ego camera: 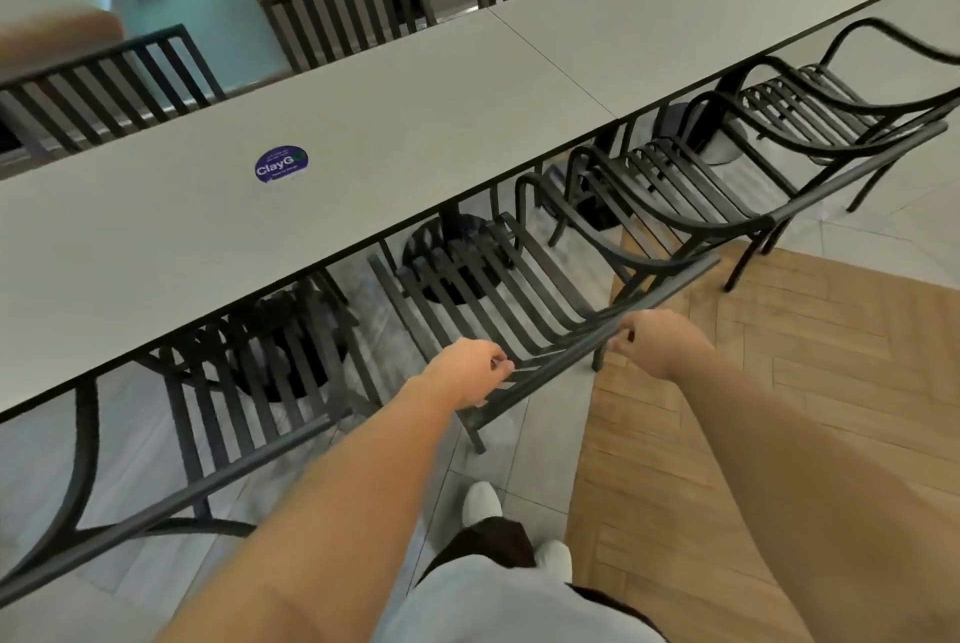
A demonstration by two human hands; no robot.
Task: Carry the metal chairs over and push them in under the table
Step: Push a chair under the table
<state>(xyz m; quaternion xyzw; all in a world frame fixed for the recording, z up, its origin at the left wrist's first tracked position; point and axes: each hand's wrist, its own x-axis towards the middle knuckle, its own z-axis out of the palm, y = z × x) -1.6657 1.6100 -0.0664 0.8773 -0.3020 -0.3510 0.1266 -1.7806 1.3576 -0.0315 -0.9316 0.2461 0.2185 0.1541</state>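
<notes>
A long table [363,133] fills the room, with a chair [498,299] partly under its near edge. The left hand [467,372] and right hand [657,343] both grip its top rail. This looks like the push-in; next, a straight shove forward.

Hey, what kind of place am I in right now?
Probably a food court or canteen: long grey tables pushed end to end, rows of identical black metal chairs, and round ClayGo clean-up stickers on the tabletops.
</notes>
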